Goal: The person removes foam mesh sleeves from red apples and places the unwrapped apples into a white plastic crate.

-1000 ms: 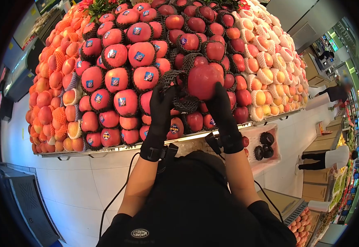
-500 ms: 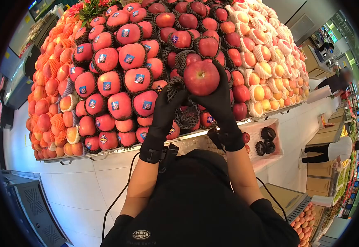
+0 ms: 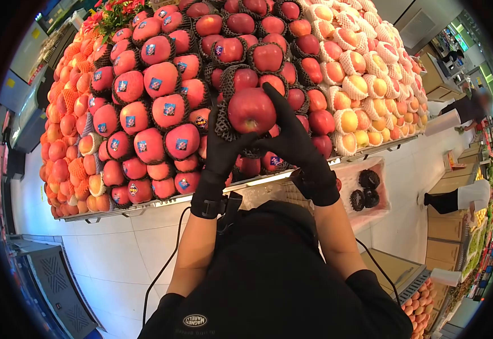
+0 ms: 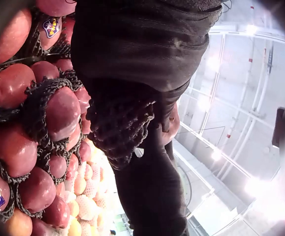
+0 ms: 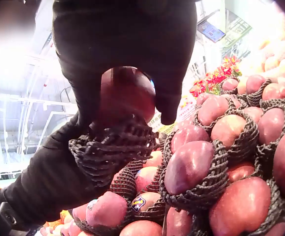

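Observation:
Both hands wear black gloves and meet over the front of the fruit display. My right hand (image 3: pixel 293 138) grips a large red apple (image 3: pixel 252 110), thumb on its near side and fingers curving round its right side. A black foam fruit net (image 3: pixel 222 123) is held in my left hand (image 3: pixel 223 153), just left of the apple. In the right wrist view, the apple's lower part (image 5: pixel 127 98) sits at the mouth of the net (image 5: pixel 110 150). The left wrist view has the net (image 4: pixel 120 130) bunched against the glove, with the apple (image 4: pixel 173 123) mostly hidden behind the fingers.
Netted red apples (image 3: pixel 167 107) with blue stickers rise in rows close around my hands. White-netted fruit (image 3: pixel 365 85) lies right, orange-netted fruit (image 3: pixel 65 152) left. Below the display edge, a pink-lined crate (image 3: pixel 362 212) holds black nets. A person in white (image 3: pixel 472 195) stands far right.
The apple has moved left against the net and turned, its dimpled end now tipped toward me. My left hand has opened the net out beside it. The head view has shifted slightly.

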Demonstrator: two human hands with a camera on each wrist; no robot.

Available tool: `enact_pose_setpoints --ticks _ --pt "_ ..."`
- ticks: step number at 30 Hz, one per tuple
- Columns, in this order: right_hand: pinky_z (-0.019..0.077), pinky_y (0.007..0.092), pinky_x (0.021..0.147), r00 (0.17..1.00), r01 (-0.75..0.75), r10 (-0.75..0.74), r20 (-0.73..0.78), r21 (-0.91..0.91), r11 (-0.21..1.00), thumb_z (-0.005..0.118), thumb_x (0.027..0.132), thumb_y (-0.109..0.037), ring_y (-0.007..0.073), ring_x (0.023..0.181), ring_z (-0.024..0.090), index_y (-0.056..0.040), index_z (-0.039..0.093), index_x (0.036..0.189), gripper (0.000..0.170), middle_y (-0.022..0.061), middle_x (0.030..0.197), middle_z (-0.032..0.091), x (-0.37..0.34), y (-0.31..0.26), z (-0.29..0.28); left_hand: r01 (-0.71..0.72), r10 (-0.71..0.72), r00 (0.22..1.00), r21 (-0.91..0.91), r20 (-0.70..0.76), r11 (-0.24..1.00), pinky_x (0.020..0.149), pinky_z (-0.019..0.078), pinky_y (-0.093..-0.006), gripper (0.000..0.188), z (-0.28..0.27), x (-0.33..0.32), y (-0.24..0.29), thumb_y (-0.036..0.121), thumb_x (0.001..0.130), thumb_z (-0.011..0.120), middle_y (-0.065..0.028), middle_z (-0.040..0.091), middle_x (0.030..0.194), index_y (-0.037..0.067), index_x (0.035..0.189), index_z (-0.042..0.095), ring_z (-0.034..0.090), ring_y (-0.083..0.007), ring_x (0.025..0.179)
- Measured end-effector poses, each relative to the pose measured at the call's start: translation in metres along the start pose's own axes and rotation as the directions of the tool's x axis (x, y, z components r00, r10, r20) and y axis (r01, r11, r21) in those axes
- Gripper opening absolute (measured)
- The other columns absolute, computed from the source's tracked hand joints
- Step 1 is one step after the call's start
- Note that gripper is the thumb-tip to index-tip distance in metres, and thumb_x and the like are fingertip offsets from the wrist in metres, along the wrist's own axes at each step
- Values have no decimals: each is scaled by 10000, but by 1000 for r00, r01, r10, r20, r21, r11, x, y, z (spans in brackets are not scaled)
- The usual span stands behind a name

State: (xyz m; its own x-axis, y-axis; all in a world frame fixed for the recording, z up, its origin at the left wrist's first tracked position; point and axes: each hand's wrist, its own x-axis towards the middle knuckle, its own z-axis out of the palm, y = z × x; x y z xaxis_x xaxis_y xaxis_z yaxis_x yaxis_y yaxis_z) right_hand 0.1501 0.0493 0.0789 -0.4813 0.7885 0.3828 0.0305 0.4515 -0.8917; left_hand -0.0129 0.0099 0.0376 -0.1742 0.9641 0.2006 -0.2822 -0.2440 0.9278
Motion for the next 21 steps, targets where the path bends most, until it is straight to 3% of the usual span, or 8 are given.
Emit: enact_pose_setpoints --ticks 2,5,8,11,14,18,21 --pt "337 392 1097 1000 24 -23 8 -42 999 838 658 -93 256 1370 321 -70 295 1442 954 150 1466 340 -1 -1 -5 -184 198 980 258 -31 949 999 468 -383 968 6 3 -4 75 616 864 -136 458 1329 34 1392 287 511 -246 1177" --pt "334 394 1099 998 53 -50 36 -72 996 835 666 -96 264 1365 332 -69 299 1439 942 154 1456 354 -4 1 -14 -197 220 974 291 -49 936 1032 438 -390 1001 19 2 4 119 553 906 -134 479 1305 36 1370 334 498 -253 1191" --pt "337 395 1097 997 72 -69 42 -73 995 834 673 -104 268 1349 357 -68 305 1437 929 156 1443 373 -5 -2 -24 -131 136 991 241 -3 961 1031 429 -383 953 20 0 4 118 561 902 -128 483 1301 36 1348 372 498 -246 1189" --pt "348 395 1089 999 46 -45 31 -35 998 830 683 -115 260 1333 382 -66 310 1434 915 150 1433 389 -9 -6 -34 -112 111 994 330 23 937 977 462 -373 830 27 -5 8 113 633 859 -121 505 1274 34 1323 405 513 -231 1167" --pt "370 391 1072 996 71 -74 49 66 995 825 696 -130 249 1317 401 -59 310 1434 903 147 1423 402 -14 -4 -48 139 -135 990 -106 36 985 920 487 -360 681 25 -11 -6 158 744 780 -112 537 1231 35 1310 422 538 -213 1132" --pt "400 383 1048 997 32 -34 69 25 999 822 707 -155 237 1290 431 -46 318 1426 884 140 1404 426 -19 0 -55 305 -290 952 -268 95 914 884 501 -350 502 3 -16 -38 282 888 626 -101 558 1199 50 1296 449 564 -203 1093" --pt "406 387 1040 997 -34 25 69 143 989 829 706 -186 235 1290 429 -35 332 1413 878 150 1391 431 -21 -13 -55 394 -380 918 -363 113 844 890 499 -343 505 -5 -10 -58 416 952 505 -96 564 1211 65 1312 458 574 -203 1073"
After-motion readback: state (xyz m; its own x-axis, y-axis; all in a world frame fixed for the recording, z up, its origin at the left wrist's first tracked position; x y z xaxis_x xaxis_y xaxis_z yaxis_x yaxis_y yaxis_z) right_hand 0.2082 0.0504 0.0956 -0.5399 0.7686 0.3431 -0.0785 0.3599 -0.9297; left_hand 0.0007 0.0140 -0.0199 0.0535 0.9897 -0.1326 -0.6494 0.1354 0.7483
